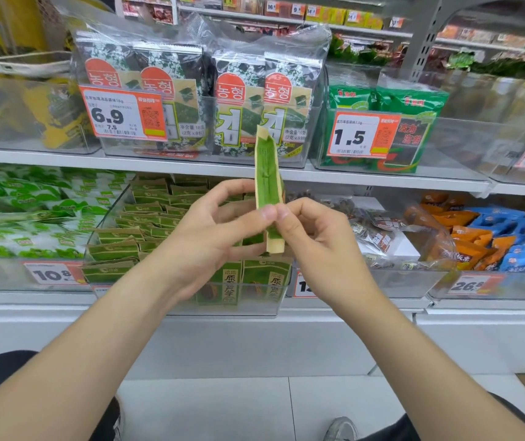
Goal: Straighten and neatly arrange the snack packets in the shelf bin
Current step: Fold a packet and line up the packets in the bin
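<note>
Pinching slim green-and-tan snack packet [267, 186] upright w/ left hand [220, 224] & right hand [312, 237] fingertips. Showing edge-on, print unreadable. Hovering over clear plastic shelf bin [175, 308] at 6 o'clock, bin front partly hiding behind wrists.

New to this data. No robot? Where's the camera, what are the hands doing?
No robot: a person works with bare hands. The single picture comes from a wide-angle camera worn on the head, looking forward and down at shop shelves. The left hand and right hand both pinch one slim green packet, held upright and edge-on. Behind it sits a clear bin of matching green-and-tan packets, some leaning unevenly. The shelf above carries larger seaweed packs with a 6.9 price tag.
</note>
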`<state>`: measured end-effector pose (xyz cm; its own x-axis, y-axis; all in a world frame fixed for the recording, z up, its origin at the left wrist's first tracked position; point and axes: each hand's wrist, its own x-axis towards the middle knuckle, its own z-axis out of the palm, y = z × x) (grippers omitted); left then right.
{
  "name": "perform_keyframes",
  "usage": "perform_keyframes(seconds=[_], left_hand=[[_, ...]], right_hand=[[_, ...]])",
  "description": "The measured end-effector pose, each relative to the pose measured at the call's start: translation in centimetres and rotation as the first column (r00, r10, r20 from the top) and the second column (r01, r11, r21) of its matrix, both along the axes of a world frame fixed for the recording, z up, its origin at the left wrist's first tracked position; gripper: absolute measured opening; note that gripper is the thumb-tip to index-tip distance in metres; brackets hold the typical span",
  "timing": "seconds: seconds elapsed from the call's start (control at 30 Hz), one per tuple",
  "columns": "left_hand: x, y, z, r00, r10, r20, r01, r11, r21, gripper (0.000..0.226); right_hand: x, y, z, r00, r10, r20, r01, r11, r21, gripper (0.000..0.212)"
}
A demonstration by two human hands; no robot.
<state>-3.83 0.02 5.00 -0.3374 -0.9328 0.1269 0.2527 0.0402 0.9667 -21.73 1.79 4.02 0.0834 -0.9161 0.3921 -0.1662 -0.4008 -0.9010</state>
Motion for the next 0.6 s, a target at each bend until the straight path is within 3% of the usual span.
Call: perform_keyframes(seconds=[0.17,0.43,0.6], left_hand=[[0.2,0.1,0.0,0.997,-0.08,-0.006,0.08,0.996,-0.04,0.056],[1.1,-0.4,-0.1,0.987,-0.099,0.128,0.114,0.987,-0.113,0.056],[0.7,0.1,0.2,0.947,-0.172,0.272,0.211,0.97,-0.121,0.04]], right_hand=[[-0.4,-0.4,0.0,0.999,-0.022,0.032,0.021,0.999,0.028,0.033],[-0.7,-0.3,0.2,0.993,-0.102,0.061,0.097,0.992,0.081,0.04],[-1.4,-0.6,0.7,0.975,-0.089,0.205,0.056,0.985,0.164,0.083]])
